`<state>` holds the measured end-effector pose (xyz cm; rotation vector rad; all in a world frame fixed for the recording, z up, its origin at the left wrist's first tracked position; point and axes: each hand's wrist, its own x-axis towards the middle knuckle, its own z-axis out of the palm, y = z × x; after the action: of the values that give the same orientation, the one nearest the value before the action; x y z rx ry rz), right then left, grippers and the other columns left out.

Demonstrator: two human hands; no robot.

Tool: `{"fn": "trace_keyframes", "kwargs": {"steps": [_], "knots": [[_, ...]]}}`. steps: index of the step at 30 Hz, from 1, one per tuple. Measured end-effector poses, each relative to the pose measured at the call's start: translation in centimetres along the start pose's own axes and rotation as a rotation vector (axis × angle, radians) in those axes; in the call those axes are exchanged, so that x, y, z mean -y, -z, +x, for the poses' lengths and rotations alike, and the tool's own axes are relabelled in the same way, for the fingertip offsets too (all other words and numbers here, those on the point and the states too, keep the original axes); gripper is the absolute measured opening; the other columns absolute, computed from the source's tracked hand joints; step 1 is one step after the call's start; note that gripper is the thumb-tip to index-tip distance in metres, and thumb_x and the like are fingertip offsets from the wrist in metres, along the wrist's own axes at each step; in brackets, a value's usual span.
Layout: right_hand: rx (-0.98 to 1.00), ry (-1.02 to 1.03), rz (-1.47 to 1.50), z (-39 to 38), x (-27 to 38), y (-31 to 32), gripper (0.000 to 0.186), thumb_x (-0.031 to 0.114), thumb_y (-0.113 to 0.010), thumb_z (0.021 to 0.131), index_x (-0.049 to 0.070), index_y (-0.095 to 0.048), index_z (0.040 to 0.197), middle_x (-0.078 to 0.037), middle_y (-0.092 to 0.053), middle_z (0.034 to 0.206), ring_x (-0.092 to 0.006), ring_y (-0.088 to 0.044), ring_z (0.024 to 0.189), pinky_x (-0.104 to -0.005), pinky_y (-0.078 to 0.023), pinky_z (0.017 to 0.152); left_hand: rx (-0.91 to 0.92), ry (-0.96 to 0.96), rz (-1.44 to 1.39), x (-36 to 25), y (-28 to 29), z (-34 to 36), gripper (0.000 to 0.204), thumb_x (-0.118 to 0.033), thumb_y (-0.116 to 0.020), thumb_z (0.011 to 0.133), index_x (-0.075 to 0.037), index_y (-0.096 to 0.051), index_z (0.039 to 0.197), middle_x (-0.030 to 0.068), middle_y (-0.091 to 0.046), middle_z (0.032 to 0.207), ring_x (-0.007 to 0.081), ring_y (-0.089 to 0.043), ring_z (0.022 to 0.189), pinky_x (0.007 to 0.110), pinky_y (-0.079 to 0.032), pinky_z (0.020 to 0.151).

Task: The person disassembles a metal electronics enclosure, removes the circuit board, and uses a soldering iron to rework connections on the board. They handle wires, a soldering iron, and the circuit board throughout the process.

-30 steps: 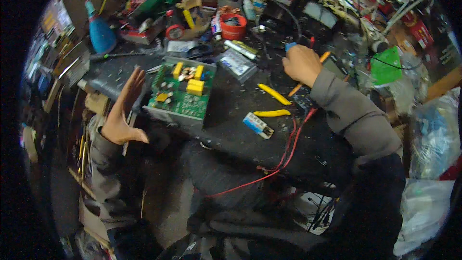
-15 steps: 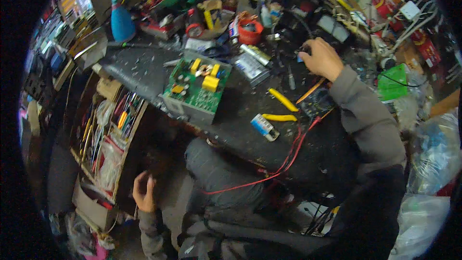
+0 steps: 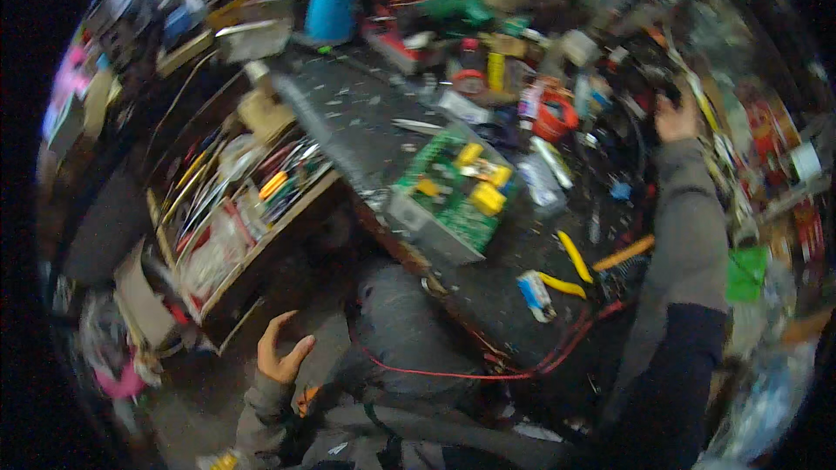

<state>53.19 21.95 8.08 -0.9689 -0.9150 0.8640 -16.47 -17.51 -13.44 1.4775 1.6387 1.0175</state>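
We look down on a dark, speckled workbench (image 3: 348, 113), crowded at its far edge with blurred tools and boxes. A wooden shelf (image 3: 261, 218) of small parts sits under its left end. Mid-bench lies a green circuit board (image 3: 453, 196) with yellow blocks in a grey metal tray. The right hand (image 3: 675, 117) reaches up into tangled dark cables; we cannot tell its grip. The left hand (image 3: 280, 352) hangs low beside the knee, fingers spread, holding nothing. Red wires (image 3: 522, 370) trail off the edge.
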Motion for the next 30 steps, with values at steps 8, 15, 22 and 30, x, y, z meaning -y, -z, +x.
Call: {"fn": "trace_keyframes", "kwargs": {"steps": [8, 15, 22, 30], "knots": [[0.047, 0.046, -0.055, 7.0, 4.4, 8.5, 0.038, 0.011, -0.047, 0.098, -0.001, -0.046, 0.134, -0.017, -0.056, 0.126, -0.0267, -0.059, 0.108, -0.0357, -0.052, 0.096, -0.008, 0.176, -0.081, 0.8, 0.2, -0.9, 0.051, -0.022, -0.078, 0.080, 0.001, -0.058, 0.121, 0.0120, -0.066, 0.099, 0.0177, -0.062, 0.089, 0.032, -0.050, 0.079], [-0.048, -0.006, -0.019, -3.6, 13.3, 9.7, 0.033, 0.016, -0.050, 0.097, 0.001, -0.052, 0.126, -0.012, -0.058, 0.112, -0.0203, -0.059, 0.098, -0.0310, -0.050, 0.089, -0.040, 0.087, -0.076, 2.0, 1.7, -1.2, 0.049, -0.024, -0.077, 0.083, -0.001, -0.058, 0.122, 0.0110, -0.066, 0.101, 0.0168, -0.062, 0.090, 0.031, -0.050, 0.079], [-0.018, 0.088, -0.102, -20.1, 17.1, 0.1, 0.029, 0.022, -0.053, 0.096, 0.003, -0.058, 0.116, -0.006, -0.060, 0.095, -0.0139, -0.058, 0.087, -0.0266, -0.048, 0.083, -0.054, 0.096, -0.092, 3.4, 1.9, -4.0, 0.042, -0.020, -0.075, 0.084, 0.001, -0.060, 0.117, 0.0100, -0.066, 0.095, 0.0159, -0.062, 0.084, 0.031, -0.050, 0.075], [0.220, 0.133, -0.251, -31.2, 14.7, -11.0, 0.049, 0.027, -0.047, 0.099, -0.002, -0.046, 0.139, -0.012, -0.066, 0.109, -0.0148, -0.060, 0.090, -0.0262, -0.047, 0.084, 0.107, -0.140, -0.012, 2.2, -2.8, 0.5, 0.032, -0.016, -0.071, 0.086, 0.002, -0.062, 0.111, 0.0153, -0.067, 0.103, 0.0233, -0.066, 0.095, 0.034, -0.050, 0.084]]}}
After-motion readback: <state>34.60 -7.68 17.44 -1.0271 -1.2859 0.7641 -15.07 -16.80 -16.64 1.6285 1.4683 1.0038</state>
